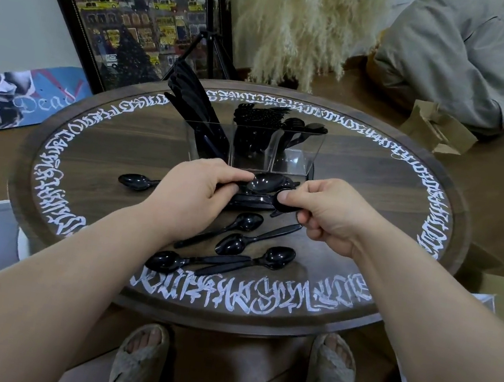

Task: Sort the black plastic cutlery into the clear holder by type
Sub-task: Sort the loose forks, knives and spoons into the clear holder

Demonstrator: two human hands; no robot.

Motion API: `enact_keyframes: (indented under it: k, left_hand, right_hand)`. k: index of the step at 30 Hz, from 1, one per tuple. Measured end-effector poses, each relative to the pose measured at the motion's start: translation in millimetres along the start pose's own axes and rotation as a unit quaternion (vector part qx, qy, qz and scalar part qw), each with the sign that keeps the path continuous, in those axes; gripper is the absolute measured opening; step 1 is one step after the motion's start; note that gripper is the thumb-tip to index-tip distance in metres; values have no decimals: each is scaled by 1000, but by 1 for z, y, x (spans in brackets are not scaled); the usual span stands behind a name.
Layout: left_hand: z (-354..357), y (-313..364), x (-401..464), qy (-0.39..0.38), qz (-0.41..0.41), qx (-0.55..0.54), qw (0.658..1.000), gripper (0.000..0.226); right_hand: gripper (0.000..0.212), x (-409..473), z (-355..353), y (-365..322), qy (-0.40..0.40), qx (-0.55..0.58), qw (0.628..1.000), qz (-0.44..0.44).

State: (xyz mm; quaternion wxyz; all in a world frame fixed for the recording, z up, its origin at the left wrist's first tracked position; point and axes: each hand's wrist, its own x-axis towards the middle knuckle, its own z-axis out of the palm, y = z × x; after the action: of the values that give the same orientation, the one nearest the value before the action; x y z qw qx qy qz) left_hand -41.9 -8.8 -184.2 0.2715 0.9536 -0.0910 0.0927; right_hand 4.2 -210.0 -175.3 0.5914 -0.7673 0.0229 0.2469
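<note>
A clear holder [294, 161] stands at the middle back of the round table [409, 181]. Black knives [190, 90] lean out of its left compartment, forks [255, 114] fill the middle one, and spoons [302, 126] stand in the right one. Just in front of the holder, my left hand [192, 188] grips a bundle of black spoons [265, 182] by the handles. My right hand [326, 211] pinches the bowl of one spoon [284, 207] at that bundle. Several loose spoons [236, 244] lie on the table under my hands, and one more spoon [136, 180] lies to the left.
The dark wooden table has white lettering around its rim. A framed picture [134, 9], a tripod and pampas grass [301, 25] stand behind it. Cardboard [437, 127] lies on the floor at right. My sandalled feet [140, 360] show below the table's near edge.
</note>
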Motion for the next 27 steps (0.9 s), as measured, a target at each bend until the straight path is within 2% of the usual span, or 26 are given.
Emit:
enact_keyframes:
  k: [3,10,16,21,27]
  left_hand:
    - [0,-1,-1,-12,-14,6,1000,30]
    - [0,-1,-3,-58,-32,-56,996,15]
    - [2,6,-3,-60,-44,-73,995,29]
    - [4,5,-3,-59,-42,-94,993,18]
    - [4,1,-1,-55,-52,-56,996,21]
  right_hand:
    - [34,1,0,2,1,-5,1000,-1]
    - [31,2,2,2,6,9,1000,3]
    - [30,3,6,1,15,25,1000,-8]
    - [23,2,7,-1,6,50,999,-4]
    - [19,3,10,-6,34,118,992,-16]
